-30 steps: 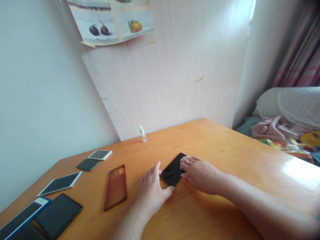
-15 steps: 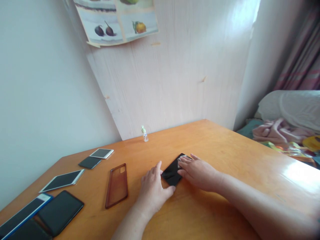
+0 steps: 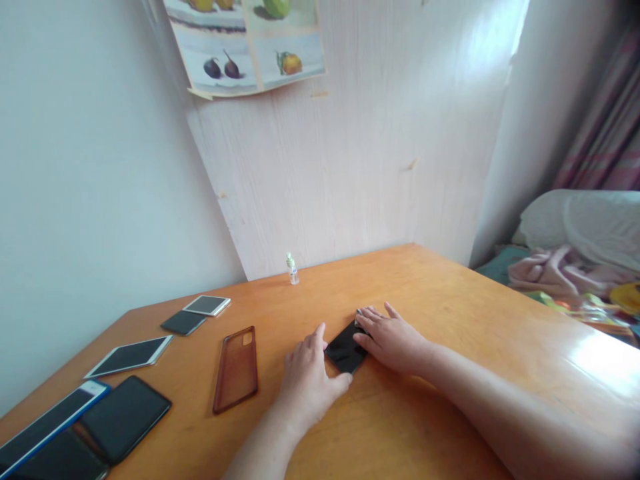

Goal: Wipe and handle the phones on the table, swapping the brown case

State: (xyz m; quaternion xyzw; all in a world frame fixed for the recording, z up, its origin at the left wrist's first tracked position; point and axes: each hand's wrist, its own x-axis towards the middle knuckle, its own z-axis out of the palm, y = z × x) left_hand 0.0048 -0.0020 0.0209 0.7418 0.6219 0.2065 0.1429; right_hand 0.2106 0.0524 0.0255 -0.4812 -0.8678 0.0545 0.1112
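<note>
A black smartphone [image 3: 346, 350] lies flat on the wooden table, its dark glossy face up. My left hand [image 3: 311, 377] steadies it at the near left, with fingertips by its left edge and the thumb at its near corner. Over the far right part of the phone rests my right hand [image 3: 387, 337], fingers pressed down on a small pale cloth or wipe [image 3: 357, 321]. Most of that cloth is hidden under the fingers. To the left of my left hand lies an empty reddish-brown phone case [image 3: 237, 370].
Several other devices lie at the left: a white-framed tablet or phone [image 3: 131, 355], a blue-edged phone [image 3: 53, 423], a dark case [image 3: 127, 417], and a white phone [image 3: 207, 305]. A small spray bottle [image 3: 293, 270] stands near the back wall. Bedding [image 3: 560, 270] is at the right.
My right hand has shifted slightly toward the phone's far end, and less of the cloth shows. My left hand keeps its place at the phone. The view has tilted a little.
</note>
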